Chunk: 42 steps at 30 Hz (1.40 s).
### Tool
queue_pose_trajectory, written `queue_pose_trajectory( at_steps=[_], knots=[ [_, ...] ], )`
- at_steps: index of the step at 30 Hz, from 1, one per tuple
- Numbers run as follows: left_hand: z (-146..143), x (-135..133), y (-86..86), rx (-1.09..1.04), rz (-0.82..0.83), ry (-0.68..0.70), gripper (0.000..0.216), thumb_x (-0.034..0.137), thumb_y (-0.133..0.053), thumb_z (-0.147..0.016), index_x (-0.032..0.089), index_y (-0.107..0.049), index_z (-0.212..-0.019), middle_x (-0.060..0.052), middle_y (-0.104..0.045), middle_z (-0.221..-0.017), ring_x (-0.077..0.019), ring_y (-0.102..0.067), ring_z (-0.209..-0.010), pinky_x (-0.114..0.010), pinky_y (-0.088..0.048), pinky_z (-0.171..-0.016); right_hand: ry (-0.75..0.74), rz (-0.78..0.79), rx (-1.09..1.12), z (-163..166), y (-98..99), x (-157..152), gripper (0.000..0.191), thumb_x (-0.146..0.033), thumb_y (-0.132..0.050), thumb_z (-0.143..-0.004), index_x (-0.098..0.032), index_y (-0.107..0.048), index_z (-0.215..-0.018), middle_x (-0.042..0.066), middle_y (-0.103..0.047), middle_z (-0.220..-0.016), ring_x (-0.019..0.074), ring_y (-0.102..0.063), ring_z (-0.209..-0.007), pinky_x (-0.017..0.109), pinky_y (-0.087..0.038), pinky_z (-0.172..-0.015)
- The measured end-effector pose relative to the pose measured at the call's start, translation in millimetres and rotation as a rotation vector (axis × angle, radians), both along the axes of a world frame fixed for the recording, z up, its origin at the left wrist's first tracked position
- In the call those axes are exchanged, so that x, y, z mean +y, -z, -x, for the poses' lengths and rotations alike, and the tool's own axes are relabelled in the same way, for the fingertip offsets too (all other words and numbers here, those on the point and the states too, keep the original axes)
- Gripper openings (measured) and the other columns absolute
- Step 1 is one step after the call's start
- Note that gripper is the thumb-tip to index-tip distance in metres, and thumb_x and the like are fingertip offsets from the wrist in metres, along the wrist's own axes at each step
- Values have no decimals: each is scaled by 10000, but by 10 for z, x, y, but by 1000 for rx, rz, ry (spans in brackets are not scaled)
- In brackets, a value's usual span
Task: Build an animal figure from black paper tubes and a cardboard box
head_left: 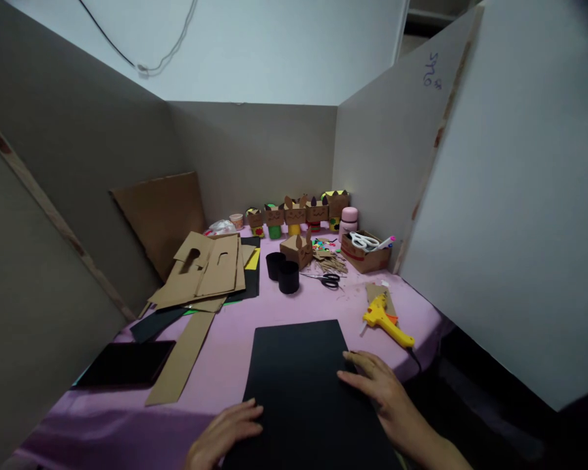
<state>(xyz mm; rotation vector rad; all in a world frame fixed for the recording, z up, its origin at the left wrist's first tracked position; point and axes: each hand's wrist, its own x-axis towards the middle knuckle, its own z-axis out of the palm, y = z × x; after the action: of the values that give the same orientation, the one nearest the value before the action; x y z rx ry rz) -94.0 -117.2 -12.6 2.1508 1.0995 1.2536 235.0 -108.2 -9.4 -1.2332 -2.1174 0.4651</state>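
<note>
Scissors (pixel 330 281), tubes (pixel 289 278) beyond black sheet (pixel 304 391) under left hand (pixel 225 431) and right hand (pixel 386 393); grip wide.

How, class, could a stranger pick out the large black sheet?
On the pink cloth-covered table, find the near edge. There the left hand and right hand touch the large rectangular black sheet. Brown cardboard partly covers another black sheet; none covers this one.

The black sheet (pixel 298 385) at the bottom middle looks like smooth, dull paper. The pink cover (pixel 318 307) around it is cloth. Left of the middle, the brown pieces (pixel 210 281) are dull cardboard. The yellow glue gun (pixel 392 329), lower right, is smooth plastic.
</note>
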Motion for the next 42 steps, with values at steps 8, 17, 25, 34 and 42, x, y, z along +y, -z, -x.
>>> queue_pose_trajectory(
  at_steps=[8,17,25,34,42],
  knots=[
    [-70,44,-69,-5,209,-59,376,544,-475,-829,275,-737,-812,-52,-762,-864,-214,-698,-858,-285,-534,-803,-187,44,227,21,57,-51,319,-455,-626,-786,-325,-670,-1073,72,-717,-1053,273,-638,-997,487,-372,-958],
    [-250,197,-320,23,412,-223,297,468,-603,-738,188,-698,-769,-29,-758,-779,-264,-700,-756,-300,-559,-661,218,417,949,237,-174,34,265,-451,-647,-771,-190,-685,-749,30,-722,-750,241,-648,-759,330,-491,-706],
    [-317,402,-275,-8,455,-358,743,535,-525,-770,110,-309,-1340,-183,-595,-1180,-296,-600,-1074,-447,-487,-900,173,605,1082,312,-162,408,326,-465,-710,-666,-189,-610,-806,6,-710,-675,217,-669,-620,337,-508,-647],
    [-1003,565,-911,692,-150,-266,451,290,-434,-873,161,-432,-1305,-170,-415,-1424,-315,-348,-1319,-595,-240,-1046,286,578,980,311,-29,500,392,-456,-718,-626,-169,-617,-873,-9,-674,-574,198,-635,-520,288,-472,-499],
    [-1337,1155,-654,823,53,-154,381,288,-478,-861,145,-535,-1209,-177,-578,-1267,-304,-513,-1177,-514,-352,-983,322,482,988,326,-4,494,480,-453,-685,-655,-185,-543,-1028,56,-724,-793,266,-692,-739,396,-539,-693]
  ],
)
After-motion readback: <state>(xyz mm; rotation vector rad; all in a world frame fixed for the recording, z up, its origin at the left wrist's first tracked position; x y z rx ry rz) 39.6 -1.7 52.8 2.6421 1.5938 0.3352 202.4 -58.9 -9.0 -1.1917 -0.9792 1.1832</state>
